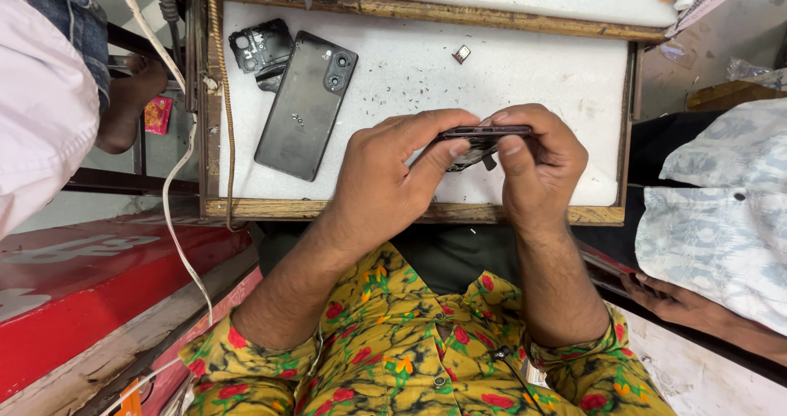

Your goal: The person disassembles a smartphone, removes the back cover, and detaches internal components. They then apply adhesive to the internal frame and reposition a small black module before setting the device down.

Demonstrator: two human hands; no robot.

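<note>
Both hands, left hand (pixel 385 174) and right hand (pixel 537 166), pinch the phone (pixel 484 133) edge-on above the counter (pixel 459 80), steadying it; its back cover (pixel 303 104) lies aside.

Two hands, left hand (pixel 385 178) and right hand (pixel 537 166), around one dark phone (pixel 484 133). One dark back cover (pixel 305 104) flat on one white board (pixel 426 63). One small black camera frame (pixel 261 45). One tiny metal tray (pixel 461 54). One white cable (pixel 176 195). One bare foot (pixel 131 96).
</note>
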